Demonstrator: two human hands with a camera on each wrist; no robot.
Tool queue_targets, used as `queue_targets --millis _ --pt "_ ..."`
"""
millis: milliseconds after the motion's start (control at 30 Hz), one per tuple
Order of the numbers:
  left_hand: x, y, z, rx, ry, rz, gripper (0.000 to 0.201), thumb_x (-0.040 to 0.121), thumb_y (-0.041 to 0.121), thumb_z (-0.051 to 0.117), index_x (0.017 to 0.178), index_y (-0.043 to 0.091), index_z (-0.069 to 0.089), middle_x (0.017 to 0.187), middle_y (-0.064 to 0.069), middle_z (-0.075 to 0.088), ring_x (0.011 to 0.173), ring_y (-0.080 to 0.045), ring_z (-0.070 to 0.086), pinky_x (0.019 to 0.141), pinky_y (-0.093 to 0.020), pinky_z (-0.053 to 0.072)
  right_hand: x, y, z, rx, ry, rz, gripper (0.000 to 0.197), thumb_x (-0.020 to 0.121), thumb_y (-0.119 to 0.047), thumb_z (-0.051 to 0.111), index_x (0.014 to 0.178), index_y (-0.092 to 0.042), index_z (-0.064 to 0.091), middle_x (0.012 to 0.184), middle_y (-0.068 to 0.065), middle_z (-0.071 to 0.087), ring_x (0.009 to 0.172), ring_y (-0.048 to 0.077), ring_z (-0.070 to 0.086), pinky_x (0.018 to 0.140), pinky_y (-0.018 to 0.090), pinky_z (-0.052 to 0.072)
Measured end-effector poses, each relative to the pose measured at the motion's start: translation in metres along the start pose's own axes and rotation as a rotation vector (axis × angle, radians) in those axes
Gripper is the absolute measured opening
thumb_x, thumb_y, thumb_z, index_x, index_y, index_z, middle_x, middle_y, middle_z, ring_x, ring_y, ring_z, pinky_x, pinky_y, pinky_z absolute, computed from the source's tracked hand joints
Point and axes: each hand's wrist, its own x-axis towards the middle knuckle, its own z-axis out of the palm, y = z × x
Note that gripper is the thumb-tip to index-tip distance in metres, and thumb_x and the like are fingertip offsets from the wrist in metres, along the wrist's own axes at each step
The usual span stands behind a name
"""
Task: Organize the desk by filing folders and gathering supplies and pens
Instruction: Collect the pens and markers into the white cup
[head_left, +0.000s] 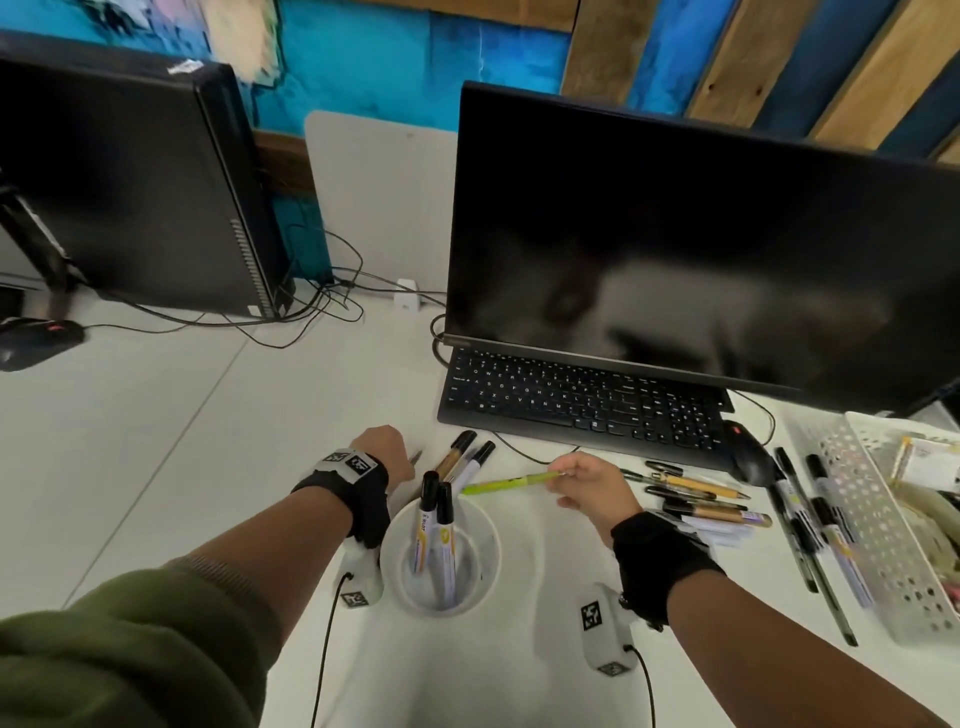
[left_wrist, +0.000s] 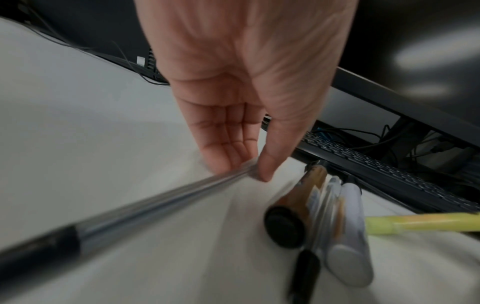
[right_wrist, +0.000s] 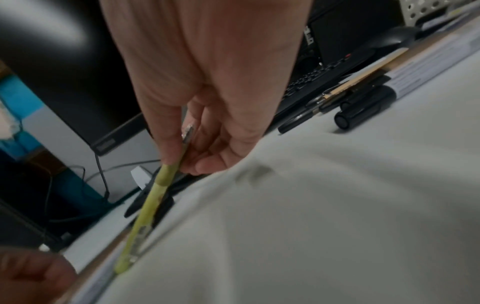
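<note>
A white cup (head_left: 485, 540) stands between my forearms with two black-capped markers (head_left: 436, 525) upright in it. My left hand (head_left: 400, 462) (left_wrist: 253, 171) hovers just beyond the cup and pinches a clear pen with a black cap (left_wrist: 155, 202) between thumb and fingers. My right hand (head_left: 563, 475) (right_wrist: 182, 162) pinches one end of a lime-green pen (head_left: 511, 483) (right_wrist: 153, 201), whose other end points left over the cup. Three markers (head_left: 467, 457) (left_wrist: 324, 216) lie on the desk behind the cup. A loose heap of pens and markers (head_left: 701, 501) lies to the right.
A black keyboard (head_left: 582, 405) and monitor (head_left: 701, 249) sit close behind the hands, with a black mouse (head_left: 748, 454) at right. A white perforated basket (head_left: 878, 545) holding supplies stands at the far right. A computer tower (head_left: 140, 192) and cables (head_left: 311, 312) occupy the back left.
</note>
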Motion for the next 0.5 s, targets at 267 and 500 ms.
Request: queue_targets --millis 267,500 --pt "-0.012 -0.026 -0.012 -0.577 0.267 0.029 0.021 0.086 0.017 0.061 0.103 0.005 0.063 0.102 -0.013 0.067 0.087 -0.026 0.062 0.086 -0.035 0.052 -0.009 -0.050 0.003 0.253 0.086 -0.139 0.019 0.083 0.005 0.060 0.073 -0.009 0.067 0.068 0.002 0.061 0.059 0.012 0.049 0.056 0.020 0.045" --pt "-0.045 -0.028 -0.035 -1.164 0.348 0.289 0.040 0.087 0.000 0.058 0.124 0.012 0.052 0.080 0.001 0.052 0.076 -0.021 0.060 0.063 -0.028 0.056 -0.019 -0.087 0.011 0.273 -0.051 -0.221 0.012 0.086 0.002 0.059 0.079 -0.002 0.067 0.064 0.005 0.056 0.054 0.009 0.048 0.053 0.019 0.045"
